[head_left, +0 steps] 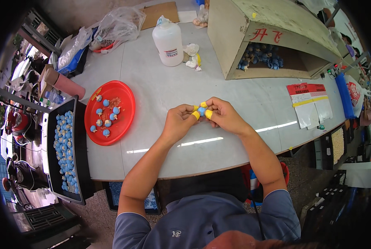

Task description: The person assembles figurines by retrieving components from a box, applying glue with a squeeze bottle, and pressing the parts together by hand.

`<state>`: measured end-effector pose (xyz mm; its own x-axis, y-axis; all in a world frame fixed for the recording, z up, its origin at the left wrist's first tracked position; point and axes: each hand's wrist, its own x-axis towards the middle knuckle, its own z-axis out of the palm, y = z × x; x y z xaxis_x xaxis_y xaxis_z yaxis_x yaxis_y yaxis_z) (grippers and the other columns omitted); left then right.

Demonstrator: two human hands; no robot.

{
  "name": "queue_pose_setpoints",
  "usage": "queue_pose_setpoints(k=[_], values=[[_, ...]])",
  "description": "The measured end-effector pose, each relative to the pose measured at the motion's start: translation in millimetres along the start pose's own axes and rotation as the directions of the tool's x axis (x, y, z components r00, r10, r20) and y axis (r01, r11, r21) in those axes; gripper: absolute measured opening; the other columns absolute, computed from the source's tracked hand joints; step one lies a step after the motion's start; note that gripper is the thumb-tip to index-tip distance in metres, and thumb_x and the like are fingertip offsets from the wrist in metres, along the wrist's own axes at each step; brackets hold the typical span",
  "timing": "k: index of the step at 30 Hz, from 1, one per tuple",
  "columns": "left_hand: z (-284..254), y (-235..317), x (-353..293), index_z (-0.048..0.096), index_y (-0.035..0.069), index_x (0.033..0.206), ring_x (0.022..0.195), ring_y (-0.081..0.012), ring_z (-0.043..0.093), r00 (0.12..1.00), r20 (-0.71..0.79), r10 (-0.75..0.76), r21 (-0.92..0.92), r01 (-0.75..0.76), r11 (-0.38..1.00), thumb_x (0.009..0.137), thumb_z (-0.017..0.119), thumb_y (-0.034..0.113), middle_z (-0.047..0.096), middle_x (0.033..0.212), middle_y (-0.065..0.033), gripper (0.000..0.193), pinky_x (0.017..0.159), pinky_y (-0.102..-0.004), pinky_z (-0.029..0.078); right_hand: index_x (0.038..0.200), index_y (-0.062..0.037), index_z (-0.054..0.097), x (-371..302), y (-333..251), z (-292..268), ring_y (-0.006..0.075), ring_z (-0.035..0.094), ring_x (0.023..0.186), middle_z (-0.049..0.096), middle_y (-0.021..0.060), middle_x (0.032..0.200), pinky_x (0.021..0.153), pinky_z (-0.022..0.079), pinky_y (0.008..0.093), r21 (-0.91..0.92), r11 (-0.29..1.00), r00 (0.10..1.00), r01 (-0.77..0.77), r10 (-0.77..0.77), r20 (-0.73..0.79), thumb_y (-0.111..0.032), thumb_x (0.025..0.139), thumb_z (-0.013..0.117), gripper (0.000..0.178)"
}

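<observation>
Over the middle of the table, my left hand (180,119) and my right hand (223,115) meet around a small blue ball-shaped piece (201,111). Yellow tape or finger covers wrap the fingertips of both hands. Thumbs and fingers of both are closed on the piece from either side, so much of it is hidden. To the left lies a red round plate (129,114) with several small blue-and-cream figure heads (107,123) on it. Beyond the plate, a black tray (80,157) holds many more of the same kind.
A white plastic bottle (167,43) stands at the back beside crumpled tissue (192,58). At the back right, a grey-green box shelf (235,41) holds blue pieces. Paper sheets (310,103) lie at the right. A pink cylinder (69,83) and plastic bags (119,25) sit at the left.
</observation>
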<state>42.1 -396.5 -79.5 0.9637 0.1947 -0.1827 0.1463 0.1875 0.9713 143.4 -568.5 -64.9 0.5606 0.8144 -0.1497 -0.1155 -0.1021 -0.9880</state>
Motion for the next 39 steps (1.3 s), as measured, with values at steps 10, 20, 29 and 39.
queue_pose_setpoints(k=[10, 20, 29, 39], values=[[-4, -8, 2, 0.058, -0.013, 0.106, 0.094, -0.0203, 0.070, 0.998, 0.054, 0.032, 0.072, -0.036, 0.997, 0.091, 0.062, -0.004, 0.067, 0.102, -0.0168, 0.017, 0.083, -0.0266, 0.059, 0.107, 0.0005, 0.055, 3, 11, -1, 0.0063, 0.053, 0.066, 0.064, 0.0060, 0.090, 0.056, 0.044, 0.0217, -0.031, 0.999, 0.999, 0.022, -0.021, 0.041, 0.006, 0.093, 0.050, 0.015], [-2, -15, 3, 0.057, -0.012, 0.103, 0.095, -0.0222, 0.070, 0.998, 0.034, 0.049, 0.083, -0.051, 0.995, 0.091, 0.060, -0.005, 0.067, 0.102, -0.0172, 0.015, 0.087, -0.0290, 0.059, 0.105, 0.0010, 0.056, 2, 13, 1, 0.0051, 0.050, 0.061, 0.063, 0.0045, 0.085, 0.053, 0.040, 0.0224, -0.095, 0.994, 0.999, 0.049, -0.049, 0.003, 0.009, 0.090, 0.049, 0.019], [-1, -19, 3, 0.055, -0.012, 0.105, 0.095, -0.0221, 0.070, 0.996, 0.019, 0.083, 0.061, -0.084, 0.995, 0.091, 0.060, -0.005, 0.066, 0.101, -0.0166, 0.015, 0.086, -0.0284, 0.058, 0.105, 0.0011, 0.056, 2, 13, 3, 0.0043, 0.048, 0.060, 0.062, 0.0031, 0.081, 0.052, 0.039, 0.0222, -0.102, 0.993, 0.998, 0.057, -0.058, -0.012, 0.009, 0.090, 0.049, 0.019], [2, -15, 3, 0.053, -0.012, 0.107, 0.096, -0.0209, 0.070, 0.998, -0.009, 0.065, 0.047, -0.065, 0.997, 0.090, 0.059, -0.006, 0.068, 0.101, -0.0186, 0.018, 0.084, -0.0269, 0.057, 0.109, 0.0011, 0.057, 4, 14, 4, 0.0067, 0.052, 0.060, 0.061, 0.0035, 0.081, 0.055, 0.043, 0.0230, -0.131, 0.990, 0.997, 0.057, -0.064, -0.049, 0.007, 0.090, 0.051, 0.021]])
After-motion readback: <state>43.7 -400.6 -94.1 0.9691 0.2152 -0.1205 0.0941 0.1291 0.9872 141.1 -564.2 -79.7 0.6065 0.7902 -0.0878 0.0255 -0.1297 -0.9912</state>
